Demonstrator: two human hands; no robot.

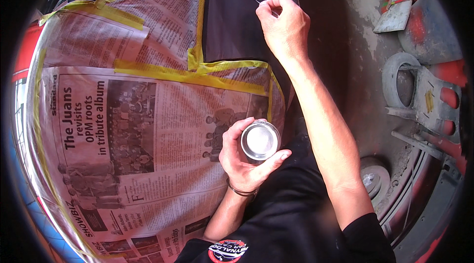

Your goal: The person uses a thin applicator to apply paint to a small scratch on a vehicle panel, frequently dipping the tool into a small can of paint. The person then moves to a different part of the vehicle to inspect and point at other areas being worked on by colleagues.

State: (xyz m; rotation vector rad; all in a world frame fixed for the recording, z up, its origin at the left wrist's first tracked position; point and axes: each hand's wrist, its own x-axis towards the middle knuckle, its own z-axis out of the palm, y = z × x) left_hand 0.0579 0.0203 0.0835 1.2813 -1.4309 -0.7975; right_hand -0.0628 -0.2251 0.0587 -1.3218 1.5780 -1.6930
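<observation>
My left hand (242, 157) is wrapped round a small round clear jar (260, 139), its open top facing up. Something white or pale shows inside it. The jar is held over the newspaper edge, in front of my body. Farther off, my right hand (286, 23) is stretched out over a dark panel (234, 21), with thumb and forefinger pinched together. A thin, short strand-like tip sticks out on the left of the pinch; its kind is too small to tell. A fine curved line runs on the panel just beyond these fingers.
Newspaper sheets (182, 134) cover the surface at the left, held by yellow masking tape (197, 77) along the dark panel's border. At the right lie a white-grey ring-shaped part (390, 83), a worn plastic chair part (432, 97), a dusty drum (432, 31) and long car panels (412, 189).
</observation>
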